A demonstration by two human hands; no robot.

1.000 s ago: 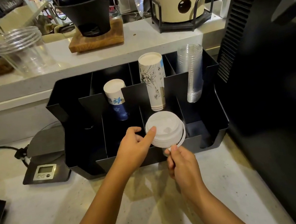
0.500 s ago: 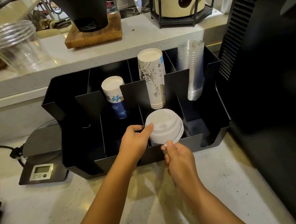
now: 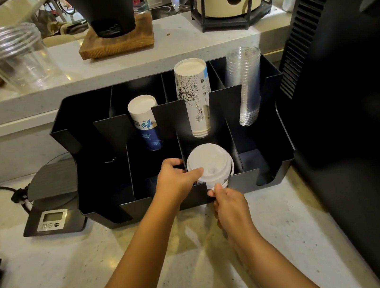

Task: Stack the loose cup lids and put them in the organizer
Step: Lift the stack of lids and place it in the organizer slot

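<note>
Head view shows a black organizer (image 3: 87,160) on the pale table (image 3: 55,277), with paper cups (image 3: 194,98) and clear cups (image 3: 245,85) standing in its far compartments. A stack of white lids (image 3: 208,165) sits in the near middle-right compartment, tilted so the top lid faces up and toward the camera, its axis leaning near. The left hand (image 3: 177,183) has its thumb pressed on the stack's left edge; the other fingers curl behind the divider. The right hand (image 3: 231,208) pinches the stack's near rim with closed fingers. The stack's lower lids are hidden by the front wall. Compared with a second ago, the stack is lower, deeper in its compartment.
</note>
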